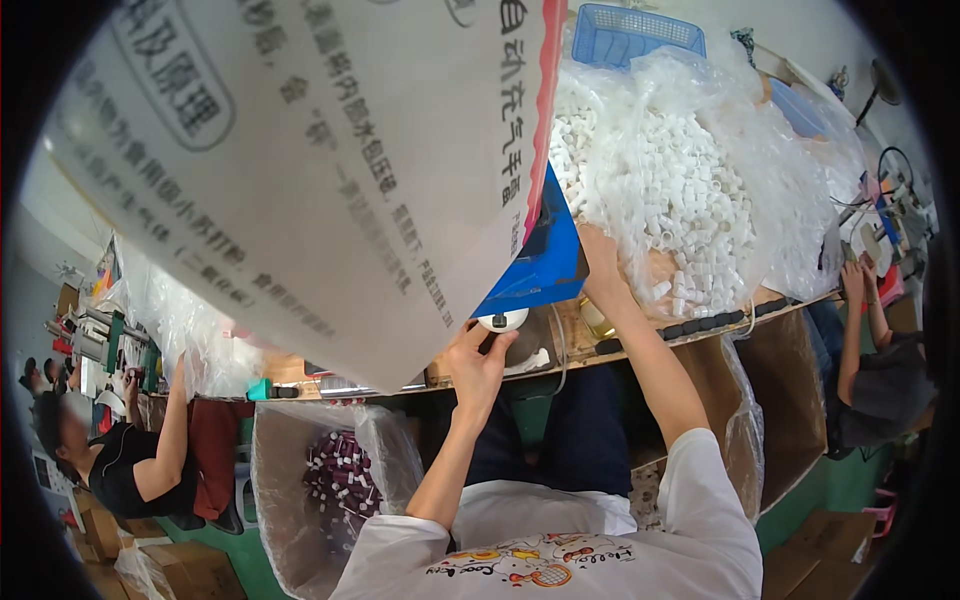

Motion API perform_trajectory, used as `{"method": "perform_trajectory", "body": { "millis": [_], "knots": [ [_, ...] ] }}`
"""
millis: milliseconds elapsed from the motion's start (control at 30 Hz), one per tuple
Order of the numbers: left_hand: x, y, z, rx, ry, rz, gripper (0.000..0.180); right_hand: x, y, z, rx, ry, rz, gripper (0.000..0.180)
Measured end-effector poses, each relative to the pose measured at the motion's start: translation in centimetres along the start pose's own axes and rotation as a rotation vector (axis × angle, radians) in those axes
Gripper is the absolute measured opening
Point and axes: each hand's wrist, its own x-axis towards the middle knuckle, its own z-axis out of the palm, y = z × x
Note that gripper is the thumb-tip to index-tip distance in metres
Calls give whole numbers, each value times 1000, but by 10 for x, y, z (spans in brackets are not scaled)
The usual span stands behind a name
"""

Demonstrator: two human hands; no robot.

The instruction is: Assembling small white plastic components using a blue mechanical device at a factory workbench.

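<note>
Left grip pinches white round cap just above it.

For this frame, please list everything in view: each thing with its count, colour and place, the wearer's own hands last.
Printed pouch: one, pale with a red edge, held up across the upper left.
Blue panel: one, under the pouch's lower corner.
Round cap: one, white, at the bench edge.
Bag of small tubes: one, clear, white pieces, upper right bench.
Mesh basket: one, blue, top centre.
Lined carton: one, holding dark purple pieces, below the bench.
Co-workers: two, one at far left, one at far right.
Left hand: fingers at the round cap.
Right hand: reaching up behind the blue panel, partly hidden.
</note>
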Motion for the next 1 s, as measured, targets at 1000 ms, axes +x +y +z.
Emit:
{"method": "perform_trajectory", "body": {
  "millis": [1000],
  "knots": [
    [65, -136, -71, 416, -173, 6, 27, -90, -106, -35, 407, 46, -330, 26]
  ]
}}
